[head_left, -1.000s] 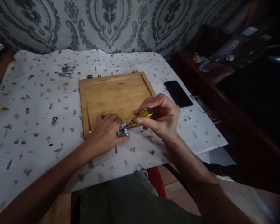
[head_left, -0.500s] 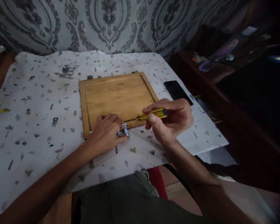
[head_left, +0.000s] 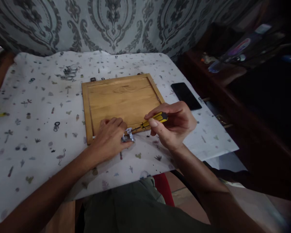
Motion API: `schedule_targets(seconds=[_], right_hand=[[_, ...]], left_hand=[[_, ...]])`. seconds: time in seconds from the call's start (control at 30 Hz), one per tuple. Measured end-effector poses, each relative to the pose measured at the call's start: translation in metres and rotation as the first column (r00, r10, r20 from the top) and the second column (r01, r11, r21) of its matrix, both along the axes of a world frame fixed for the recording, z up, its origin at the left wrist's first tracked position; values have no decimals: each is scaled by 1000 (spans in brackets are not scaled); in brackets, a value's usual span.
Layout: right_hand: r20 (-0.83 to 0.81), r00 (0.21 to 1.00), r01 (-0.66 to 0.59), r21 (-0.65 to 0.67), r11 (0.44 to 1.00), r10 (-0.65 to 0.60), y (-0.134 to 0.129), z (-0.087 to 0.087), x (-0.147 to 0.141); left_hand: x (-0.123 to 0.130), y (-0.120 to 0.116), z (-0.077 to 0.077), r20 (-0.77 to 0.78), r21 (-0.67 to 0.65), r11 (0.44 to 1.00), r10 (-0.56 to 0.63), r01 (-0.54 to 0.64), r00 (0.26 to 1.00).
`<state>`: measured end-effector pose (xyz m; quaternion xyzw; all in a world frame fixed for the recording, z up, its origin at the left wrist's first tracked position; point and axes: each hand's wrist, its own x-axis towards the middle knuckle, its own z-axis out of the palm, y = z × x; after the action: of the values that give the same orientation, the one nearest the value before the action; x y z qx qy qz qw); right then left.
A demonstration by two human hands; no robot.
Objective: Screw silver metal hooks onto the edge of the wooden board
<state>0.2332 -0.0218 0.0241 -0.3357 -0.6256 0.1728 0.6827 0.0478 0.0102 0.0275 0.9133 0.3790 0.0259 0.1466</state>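
Note:
A framed wooden panel (head_left: 121, 100), like a small cabinet door, lies flat on the cloth-covered table. At its near edge sits a silver metal hinge (head_left: 129, 136), gripped by my left hand (head_left: 111, 134), whose palm rests over the frame. My right hand (head_left: 174, 124) pinches a yellow and black screwdriver (head_left: 155, 119) between thumb and fingers. The shaft slants down to the left, its tip at the hinge. Whether the tip sits in a screw is too small to tell.
Several metal hardware pieces (head_left: 69, 72) are heaped at the back left of the patterned tablecloth (head_left: 38, 129). A black phone (head_left: 186, 96) lies right of the panel. Farther right, a clear bottle (head_left: 237, 48) lies on dark furniture (head_left: 247, 110).
My right hand has moved slightly left and tilted the screwdriver more steeply, bringing its tip down to the hinge. My left hand has stayed in place.

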Motion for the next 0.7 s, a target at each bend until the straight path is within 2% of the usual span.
schedule_targets(seconds=[0.2,0.43,0.57,0.7], right_hand=[[15,1000,2,-57,998,-2,-2,0,-1],[30,998,-57,-92,994,60,0,-3,2],[28,975,-211,-195,958,220,1,0,9],[91,923,-334,-287,898,373,-1,13,17]], left_hand=[[0,1,-1,-12,-9,1000,2,-2,1000],[0,1,-3,7,20,1000,0,0,1000],[0,1,-2,10,-7,1000,10,-10,1000],[1,0,0,34,-37,999,21,-20,999]])
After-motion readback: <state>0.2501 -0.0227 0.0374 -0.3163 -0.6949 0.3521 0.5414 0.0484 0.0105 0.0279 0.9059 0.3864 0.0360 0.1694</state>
